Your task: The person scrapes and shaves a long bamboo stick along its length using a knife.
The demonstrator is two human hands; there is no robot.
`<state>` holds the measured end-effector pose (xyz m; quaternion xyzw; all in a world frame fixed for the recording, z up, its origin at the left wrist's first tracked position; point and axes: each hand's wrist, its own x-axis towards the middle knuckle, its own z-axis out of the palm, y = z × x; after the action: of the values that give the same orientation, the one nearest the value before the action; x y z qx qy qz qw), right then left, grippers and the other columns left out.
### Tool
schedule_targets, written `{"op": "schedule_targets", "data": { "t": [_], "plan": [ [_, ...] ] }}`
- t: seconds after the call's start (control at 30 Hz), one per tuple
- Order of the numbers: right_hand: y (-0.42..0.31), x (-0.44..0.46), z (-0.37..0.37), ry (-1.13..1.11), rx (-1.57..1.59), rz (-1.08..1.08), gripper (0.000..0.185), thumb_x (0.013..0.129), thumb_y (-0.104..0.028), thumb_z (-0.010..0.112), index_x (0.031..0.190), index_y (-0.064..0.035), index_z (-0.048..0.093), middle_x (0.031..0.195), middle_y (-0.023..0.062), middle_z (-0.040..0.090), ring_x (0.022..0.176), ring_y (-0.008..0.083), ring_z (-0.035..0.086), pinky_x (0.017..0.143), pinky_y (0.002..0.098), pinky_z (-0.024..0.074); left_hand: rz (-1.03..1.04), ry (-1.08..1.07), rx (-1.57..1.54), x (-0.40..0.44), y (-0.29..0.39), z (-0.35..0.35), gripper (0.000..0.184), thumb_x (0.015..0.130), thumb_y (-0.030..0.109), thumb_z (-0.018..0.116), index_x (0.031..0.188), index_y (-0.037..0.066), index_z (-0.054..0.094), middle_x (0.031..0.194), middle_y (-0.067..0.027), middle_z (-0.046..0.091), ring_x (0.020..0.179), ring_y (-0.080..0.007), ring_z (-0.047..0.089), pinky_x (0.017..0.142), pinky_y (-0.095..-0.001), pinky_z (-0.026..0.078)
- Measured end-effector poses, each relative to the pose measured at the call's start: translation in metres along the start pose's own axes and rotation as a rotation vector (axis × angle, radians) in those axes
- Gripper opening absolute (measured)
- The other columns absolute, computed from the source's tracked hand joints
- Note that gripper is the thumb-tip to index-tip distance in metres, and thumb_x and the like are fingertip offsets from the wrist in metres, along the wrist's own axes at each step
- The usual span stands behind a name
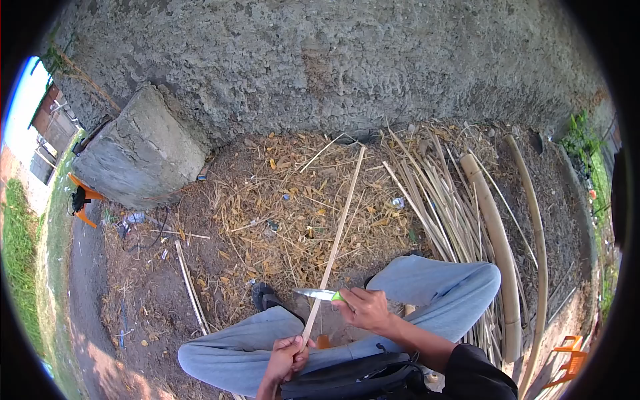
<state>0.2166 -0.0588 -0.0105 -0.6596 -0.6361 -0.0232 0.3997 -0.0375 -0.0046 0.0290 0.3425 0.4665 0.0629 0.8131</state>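
A long pale strip (341, 230) runs from my lap up and slightly right toward the wall. My left hand (289, 357) is closed around its lower end, above my lap. In my right hand (363, 309) is a knife (317, 293) with a green handle, its blade pointing left. The blade lies across the strip, above my left hand; whether it cuts into the strip cannot be made out. My legs in grey trousers are bent on both sides.
A rough wall (267, 67) stands ahead, with a concrete block (143, 150) at left. At right lie a pile of thin strips (440, 200) and thick bamboo poles (497, 247). Several strips (191, 287) lie at lower left. Dry leaves and shavings cover the ground.
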Motion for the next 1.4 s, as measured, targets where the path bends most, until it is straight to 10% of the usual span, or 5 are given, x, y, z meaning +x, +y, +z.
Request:
{"op": "schedule_targets", "data": {
  "t": [0.63, 0.93, 1.13, 1.4],
  "plan": [
    [0.033, 0.015, -0.008, 0.118, -0.044, 0.171, 0.021, 0.084, -0.026, 0.078, 0.093, -0.0077, 0.071, 0.059, 0.0011, 0.055, 0.043, 0.0185, 0.054, 0.036, 0.0335, 0.0394, -0.056, -0.182, -0.041, 0.002, -0.008, -0.005, 0.038, 0.11, 0.026, 0.036, 0.105, -0.005, 0.057, 0.06, 0.0007, 0.038, 0.043, -0.0079, 0.032, 0.041, -0.0255, 0.029],
    [-0.029, -0.016, -0.006, -0.098, 0.059, -0.069, 0.022, 0.086, -0.031, 0.077, 0.096, -0.0121, 0.071, 0.06, -0.0015, 0.055, 0.042, 0.0186, 0.057, 0.036, 0.0341, 0.0419, -0.014, -0.154, -0.191, 0.004, 0.001, 0.004, 0.036, 0.109, 0.025, 0.039, 0.105, -0.005, 0.058, 0.059, 0.0013, 0.038, 0.044, -0.0075, 0.033, 0.04, -0.0239, 0.029],
    [0.026, 0.016, -0.002, 0.135, -0.053, 0.258, 0.022, 0.087, -0.031, 0.076, 0.094, -0.0109, 0.071, 0.064, 0.001, 0.06, 0.044, 0.0209, 0.058, 0.038, 0.0343, 0.0428, -0.03, -0.202, -0.147, 0.002, -0.01, -0.006, 0.035, 0.109, 0.024, 0.038, 0.104, -0.004, 0.058, 0.058, 0.0015, 0.038, 0.044, -0.0076, 0.034, 0.04, -0.0238, 0.028],
    [-0.032, -0.009, -0.013, -0.15, 0.085, -0.046, 0.022, 0.086, -0.03, 0.076, 0.093, -0.0107, 0.072, 0.067, 0.0013, 0.062, 0.047, 0.0213, 0.061, 0.038, 0.0347, 0.0443, -0.011, -0.146, -0.217, 0.004, -0.006, -0.001, 0.035, 0.109, 0.025, 0.038, 0.104, -0.003, 0.058, 0.058, 0.0018, 0.038, 0.043, -0.0074, 0.033, 0.041, -0.0244, 0.027]
  ]
}}
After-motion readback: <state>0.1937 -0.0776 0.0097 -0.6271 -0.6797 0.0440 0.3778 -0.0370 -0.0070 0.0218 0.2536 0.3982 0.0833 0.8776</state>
